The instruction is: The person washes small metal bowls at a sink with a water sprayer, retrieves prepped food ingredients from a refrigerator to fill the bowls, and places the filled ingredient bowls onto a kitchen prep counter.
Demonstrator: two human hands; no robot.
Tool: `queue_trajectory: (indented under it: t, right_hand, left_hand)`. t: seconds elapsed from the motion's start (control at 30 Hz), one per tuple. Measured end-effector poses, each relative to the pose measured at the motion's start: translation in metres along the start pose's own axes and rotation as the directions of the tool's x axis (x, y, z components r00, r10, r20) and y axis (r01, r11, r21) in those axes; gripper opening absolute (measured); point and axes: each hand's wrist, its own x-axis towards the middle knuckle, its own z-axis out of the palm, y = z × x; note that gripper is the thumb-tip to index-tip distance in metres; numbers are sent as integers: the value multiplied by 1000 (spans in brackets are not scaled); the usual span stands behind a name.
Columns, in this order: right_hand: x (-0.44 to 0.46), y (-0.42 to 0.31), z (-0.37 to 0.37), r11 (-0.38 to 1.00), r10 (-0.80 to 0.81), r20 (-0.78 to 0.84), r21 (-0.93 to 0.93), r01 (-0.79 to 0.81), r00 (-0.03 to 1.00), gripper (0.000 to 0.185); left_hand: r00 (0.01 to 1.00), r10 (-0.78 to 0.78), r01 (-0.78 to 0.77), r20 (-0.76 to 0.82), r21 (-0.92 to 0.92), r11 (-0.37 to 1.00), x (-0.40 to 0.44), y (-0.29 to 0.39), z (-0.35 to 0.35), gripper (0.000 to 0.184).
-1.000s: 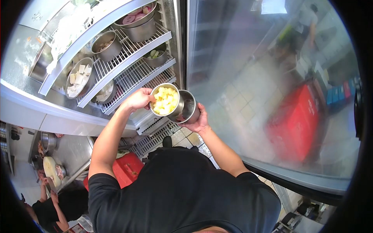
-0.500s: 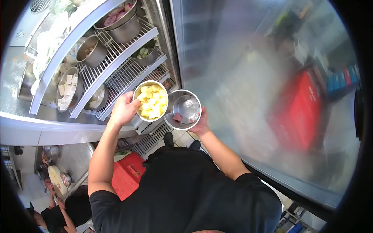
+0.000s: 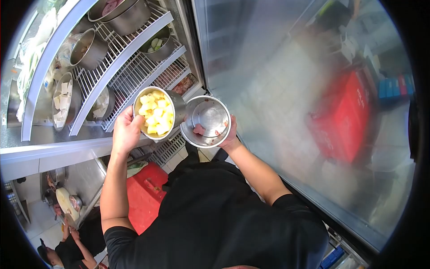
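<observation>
Left of the frame's centre, the left hand pinches the rim of the cube pot; near centre, the right hand cups the scrap pot. Holding both seems the step; any move calls for keeping the yellow cubes in.

2 bare forearms stretched forward, left hand curled, thumb inward, right hand cupped

Tilted pot, yellow cubes, bowl beside, apparent meat scraps
</observation>
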Motion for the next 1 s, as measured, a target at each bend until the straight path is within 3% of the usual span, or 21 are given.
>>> queue_trajectory:
  t: [0.33, 0.4, 0.5, 0.57, 0.67, 0.9, 0.93, 1.0]
  right_hand:
    - [5, 2, 37, 998, -61, -45, -2, 61, 997, 79]
    - [3, 1, 21, 979, -120, -233, -190, 75, 965, 75]
    - [12, 2, 38, 993, -38, -64, -114, 30, 997, 69]
    - [14, 2, 55, 997, -1, -164, -70, -11, 986, 66]
    - [9, 2, 43, 995, -30, -156, -95, 15, 987, 63]
    - [10, -1, 23, 974, 40, -134, -218, -69, 990, 71]
    - [11, 0, 27, 978, 93, -147, -170, -117, 985, 74]
    - [14, 0, 37, 975, 196, -171, -72, -211, 966, 81]
  left_hand:
    - [999, -46, 46, -10, 78, 996, 5, -12, -10, 16]
    - [995, -101, 101, -24, 2, 995, 6, -12, -4, 16]
    - [970, -232, 230, -66, -31, 973, 23, -47, -18, 14]
    - [954, -292, 284, -67, -104, 953, 30, -57, -25, 14]
    - [935, -295, 278, -198, -113, 954, 44, -55, -38, 18]
    - [922, -309, 269, -232, -188, 945, 108, -76, -66, 29]
    - [924, -290, 213, -248, -296, 931, 123, -89, -65, 31]
    - [887, -330, 235, -324, -298, 925, 144, -85, -63, 30]
